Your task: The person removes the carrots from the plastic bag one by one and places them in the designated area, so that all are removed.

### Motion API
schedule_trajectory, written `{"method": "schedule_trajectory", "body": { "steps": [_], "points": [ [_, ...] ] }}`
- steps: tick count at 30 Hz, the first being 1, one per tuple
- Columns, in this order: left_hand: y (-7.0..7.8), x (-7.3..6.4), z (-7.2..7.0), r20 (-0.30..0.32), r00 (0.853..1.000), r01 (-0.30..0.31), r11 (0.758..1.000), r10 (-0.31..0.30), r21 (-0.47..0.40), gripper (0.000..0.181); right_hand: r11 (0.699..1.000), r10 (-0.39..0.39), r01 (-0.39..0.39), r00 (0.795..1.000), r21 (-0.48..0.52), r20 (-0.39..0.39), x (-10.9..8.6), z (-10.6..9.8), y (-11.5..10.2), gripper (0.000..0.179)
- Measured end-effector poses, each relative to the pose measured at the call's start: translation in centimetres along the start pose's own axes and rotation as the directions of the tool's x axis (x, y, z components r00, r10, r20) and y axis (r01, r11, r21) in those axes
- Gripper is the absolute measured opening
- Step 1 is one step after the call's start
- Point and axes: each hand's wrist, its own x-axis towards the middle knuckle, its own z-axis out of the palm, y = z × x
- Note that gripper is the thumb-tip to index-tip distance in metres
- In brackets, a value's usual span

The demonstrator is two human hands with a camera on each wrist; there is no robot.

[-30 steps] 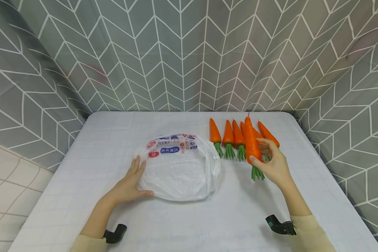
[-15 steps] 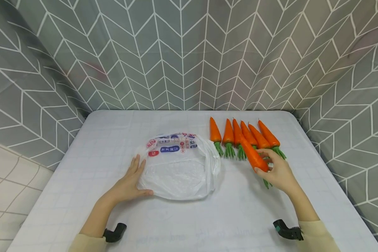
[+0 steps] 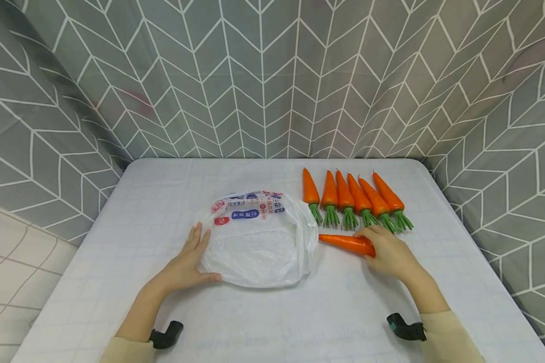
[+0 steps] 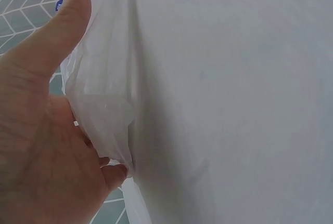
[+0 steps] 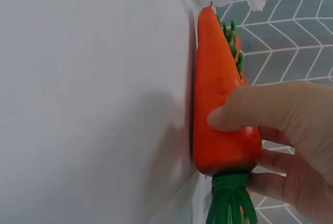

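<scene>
A white plastic bag (image 3: 254, 252) with red and blue print lies on the table, its gathered mouth toward the right. My left hand (image 3: 188, 267) rests with spread, nearly straight fingers against the bag's left side; in the left wrist view the thumb (image 4: 73, 16) lies along the thin film. My right hand (image 3: 388, 254) grips a carrot (image 3: 347, 243) near its thick end, thumb on one side and fingers on the other. Its tip points left, at the bag's mouth. The right wrist view shows the carrot's green stalks (image 5: 231, 200) below the grip.
Several more carrots (image 3: 330, 190) lie in a row at the back right, tips away and green stalks toward me. The white-covered table (image 3: 263, 322) ends at a grey patterned curtain (image 3: 263, 80) behind and at the sides.
The carrot in my right hand has turned from tip-away to tip-left and come down from over the row to beside the bag's mouth. My left hand and the bag stay put.
</scene>
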Motion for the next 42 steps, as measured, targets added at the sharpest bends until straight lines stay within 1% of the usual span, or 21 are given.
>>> {"method": "schedule_trajectory", "body": {
  "steps": [5,11,16,22,27,30,35,38,42],
  "points": [
    [-0.2,0.0,0.2,-0.001,1.000,-0.003,1.000,0.003,-0.001,0.125,1.000,-0.028,0.028,1.000,-0.008,-0.013,0.6,0.2,-0.4,0.043],
    [-0.1,-0.1,0.1,-0.003,1.000,-0.001,1.000,0.001,0.000,0.125,0.999,-0.033,0.032,0.999,-0.018,-0.010,1.0,0.4,-0.5,0.045],
    [0.1,-0.1,-0.1,-0.003,1.000,0.002,1.000,-0.002,-0.002,0.125,0.999,-0.019,0.018,1.000,-0.036,-0.006,0.9,0.4,-0.4,0.049],
    [0.0,0.0,-0.1,-0.004,1.000,-0.001,1.000,0.001,0.002,0.125,0.999,0.003,-0.003,1.000,-0.035,-0.003,0.5,0.3,-0.3,0.055],
    [-0.2,0.0,0.1,-0.007,1.000,-0.009,1.000,0.009,0.002,0.124,0.998,0.050,-0.050,0.999,-0.027,-0.017,0.2,-0.6,-0.7,0.059],
    [-0.2,0.0,0.0,-0.008,1.000,-0.011,1.000,0.011,0.006,0.124,0.998,0.058,-0.058,0.998,-0.018,-0.037,0.2,-1.3,-0.9,0.059],
    [-0.2,-0.1,-0.1,-0.007,1.000,-0.012,1.000,0.012,0.009,0.124,1.000,0.017,-0.018,0.995,-0.011,-0.097,0.3,-2.0,-1.4,0.063],
    [-0.1,-0.2,-0.2,-0.008,1.000,-0.010,1.000,0.010,0.005,0.123,1.000,-0.013,0.013,0.991,0.003,-0.136,0.4,-2.4,-1.8,0.062],
    [-0.2,-0.3,-0.3,-0.007,1.000,-0.006,1.000,0.006,0.007,0.123,0.998,-0.039,0.045,0.985,0.033,-0.167,0.5,-2.8,-2.6,0.059]
  ]
}}
